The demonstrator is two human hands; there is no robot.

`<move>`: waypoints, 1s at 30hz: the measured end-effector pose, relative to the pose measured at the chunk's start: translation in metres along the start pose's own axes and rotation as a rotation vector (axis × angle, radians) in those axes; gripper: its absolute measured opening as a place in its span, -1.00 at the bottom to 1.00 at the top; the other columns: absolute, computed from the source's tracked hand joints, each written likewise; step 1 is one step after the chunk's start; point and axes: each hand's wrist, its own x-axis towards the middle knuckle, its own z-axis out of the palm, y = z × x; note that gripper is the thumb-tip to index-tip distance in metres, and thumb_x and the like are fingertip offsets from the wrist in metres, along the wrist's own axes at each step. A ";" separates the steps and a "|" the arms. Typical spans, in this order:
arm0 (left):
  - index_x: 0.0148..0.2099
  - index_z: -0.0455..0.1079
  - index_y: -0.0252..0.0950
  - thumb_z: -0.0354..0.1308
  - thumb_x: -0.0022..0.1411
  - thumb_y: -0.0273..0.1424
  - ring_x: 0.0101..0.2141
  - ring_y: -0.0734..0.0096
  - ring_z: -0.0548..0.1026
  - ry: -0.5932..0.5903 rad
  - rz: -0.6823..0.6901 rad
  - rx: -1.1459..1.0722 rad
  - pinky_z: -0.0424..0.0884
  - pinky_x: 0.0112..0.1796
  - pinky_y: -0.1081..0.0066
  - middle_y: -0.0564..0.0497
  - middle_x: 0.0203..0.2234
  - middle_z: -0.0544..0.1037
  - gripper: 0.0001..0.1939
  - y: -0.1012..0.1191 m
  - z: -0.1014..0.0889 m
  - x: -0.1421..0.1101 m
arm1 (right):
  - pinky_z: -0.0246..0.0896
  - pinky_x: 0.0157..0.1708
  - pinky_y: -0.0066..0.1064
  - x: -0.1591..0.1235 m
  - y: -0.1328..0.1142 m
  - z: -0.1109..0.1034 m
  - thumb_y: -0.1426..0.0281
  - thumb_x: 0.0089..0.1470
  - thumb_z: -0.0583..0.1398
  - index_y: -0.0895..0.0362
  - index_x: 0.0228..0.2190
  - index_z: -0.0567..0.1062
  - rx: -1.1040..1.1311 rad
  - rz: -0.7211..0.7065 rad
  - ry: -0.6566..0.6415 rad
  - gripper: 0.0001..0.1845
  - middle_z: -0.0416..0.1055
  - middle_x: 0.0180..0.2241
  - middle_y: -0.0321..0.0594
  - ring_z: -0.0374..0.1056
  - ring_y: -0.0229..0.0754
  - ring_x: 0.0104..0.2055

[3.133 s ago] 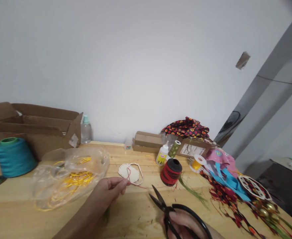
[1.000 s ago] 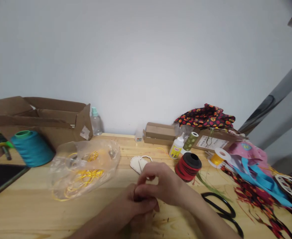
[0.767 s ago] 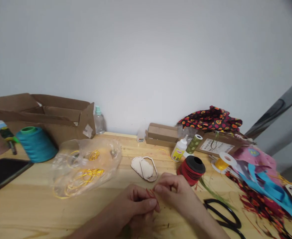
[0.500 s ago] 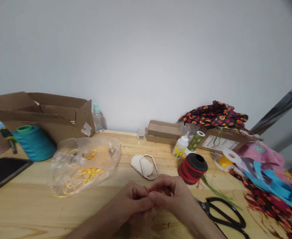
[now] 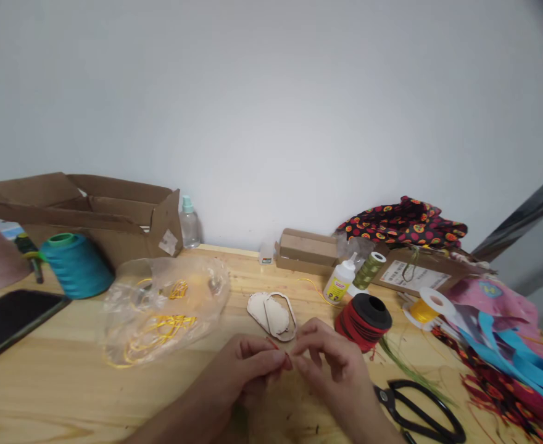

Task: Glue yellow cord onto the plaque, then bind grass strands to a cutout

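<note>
My left hand and my right hand meet low in the middle over the wooden table. Both pinch a short piece of thin red cord between thumb and fingertips. Just beyond them lie flat wooden cut-out pieces. A red cord spool stands right of those. Black scissors lie on the table beside my right wrist.
A clear plastic bag with yellow cords, a teal thread cone, a black phone and an open cardboard box are at left. Glue bottle, olive spool, yellow spool, patterned fabric and blue ribbons crowd the right.
My right hand put the scissors down on the table and joined my left hand on the red cord. The hands keep working the cord between the fingertips; the view drifted slightly.
</note>
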 end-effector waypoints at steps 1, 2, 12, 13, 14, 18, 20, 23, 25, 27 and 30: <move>-0.65 0.26 -0.36 0.21 -0.12 -0.23 -0.76 0.73 -0.07 -0.001 0.012 -0.016 -0.26 -0.69 0.52 0.22 -0.81 0.11 -0.68 0.000 0.001 0.000 | 0.04 -0.50 -0.49 0.000 0.001 0.000 0.47 -0.12 0.16 0.12 -0.47 0.48 0.043 0.053 0.007 -0.90 0.28 -0.49 -0.28 0.12 -0.32 -0.49; -0.65 0.24 -0.35 0.20 -0.10 -0.23 -0.76 0.73 -0.09 -0.002 0.020 -0.035 -0.27 -0.69 0.52 0.23 -0.81 0.09 -0.68 0.001 0.001 0.000 | 0.03 -0.51 -0.50 0.000 0.003 0.000 0.46 -0.11 0.16 0.13 -0.46 0.48 0.078 0.102 0.010 -0.90 0.28 -0.50 -0.29 0.10 -0.33 -0.51; -0.61 0.14 -0.32 0.15 -0.02 -0.21 -0.72 0.69 -0.20 -0.079 -0.018 -0.133 -0.31 -0.69 0.55 0.26 -0.77 -0.03 -0.65 -0.002 0.002 0.003 | 0.12 -0.45 -0.46 0.001 0.006 0.022 0.25 -0.24 0.28 0.20 -0.58 0.46 0.472 0.418 -0.015 -0.76 0.35 -0.65 -0.30 0.25 -0.27 -0.51; -0.61 0.13 -0.32 0.14 -0.01 -0.21 -0.71 0.69 -0.20 -0.084 -0.021 -0.133 -0.31 -0.69 0.55 0.25 -0.77 -0.03 -0.65 -0.002 0.002 0.003 | 0.14 -0.43 -0.45 0.001 0.007 0.024 0.25 -0.25 0.28 0.20 -0.60 0.46 0.534 0.436 -0.011 -0.75 0.36 -0.66 -0.29 0.28 -0.26 -0.51; -0.61 0.14 -0.32 0.14 0.00 -0.21 -0.71 0.69 -0.20 -0.084 -0.021 -0.132 -0.30 -0.69 0.56 0.25 -0.76 -0.02 -0.65 -0.002 0.002 0.004 | 0.15 -0.41 -0.44 0.000 0.007 0.026 0.25 -0.25 0.28 0.21 -0.61 0.46 0.585 0.445 -0.006 -0.75 0.38 -0.67 -0.28 0.30 -0.26 -0.51; -0.58 0.17 -0.34 0.15 0.00 -0.21 -0.70 0.70 -0.18 -0.056 -0.037 -0.158 -0.28 -0.69 0.59 0.22 -0.73 0.05 -0.66 -0.002 0.003 0.004 | 0.18 -0.39 -0.42 -0.002 0.014 0.032 0.27 -0.25 0.29 0.22 -0.64 0.48 0.655 0.469 0.052 -0.76 0.42 -0.66 -0.24 0.33 -0.24 -0.51; -0.57 0.19 -0.35 0.16 -0.02 -0.20 -0.70 0.71 -0.17 -0.053 -0.047 -0.194 -0.28 -0.69 0.61 0.22 -0.72 0.06 -0.66 -0.003 0.003 0.004 | 0.19 -0.39 -0.41 -0.002 0.016 0.033 0.27 -0.28 0.30 0.21 -0.63 0.47 0.663 0.488 0.092 -0.76 0.42 -0.67 -0.25 0.34 -0.23 -0.50; -0.56 0.20 -0.36 0.19 -0.04 -0.20 -0.70 0.72 -0.18 -0.052 -0.062 -0.252 -0.27 -0.69 0.62 0.23 -0.72 0.03 -0.66 -0.003 0.003 0.004 | 0.20 -0.40 -0.40 -0.001 0.018 0.033 0.26 -0.30 0.31 0.21 -0.62 0.47 0.665 0.498 0.104 -0.75 0.42 -0.67 -0.26 0.34 -0.23 -0.51; -0.56 0.20 -0.36 0.20 -0.05 -0.21 -0.70 0.72 -0.17 -0.053 -0.075 -0.279 -0.27 -0.70 0.63 0.23 -0.72 0.02 -0.66 -0.004 0.004 0.004 | 0.19 -0.40 -0.41 0.000 0.017 0.032 0.27 -0.26 0.29 0.21 -0.59 0.49 0.621 0.473 0.091 -0.76 0.43 -0.64 -0.25 0.33 -0.24 -0.51; -0.58 0.19 -0.36 0.20 -0.06 -0.21 -0.70 0.73 -0.16 -0.052 -0.077 -0.291 -0.26 -0.70 0.64 0.23 -0.73 0.02 -0.65 -0.004 0.004 0.003 | 0.19 -0.39 -0.41 0.000 0.016 0.031 0.27 -0.22 0.27 0.21 -0.56 0.51 0.515 0.420 0.114 -0.77 0.44 -0.61 -0.24 0.32 -0.24 -0.48; -0.57 0.20 -0.36 0.22 -0.09 -0.20 -0.71 0.74 -0.17 -0.042 -0.064 -0.299 -0.27 -0.71 0.64 0.24 -0.74 0.05 -0.65 -0.003 0.005 0.002 | 0.18 -0.39 -0.41 -0.001 0.017 0.030 0.27 -0.20 0.25 0.20 -0.54 0.53 0.360 0.348 0.184 -0.78 0.43 -0.59 -0.24 0.30 -0.23 -0.46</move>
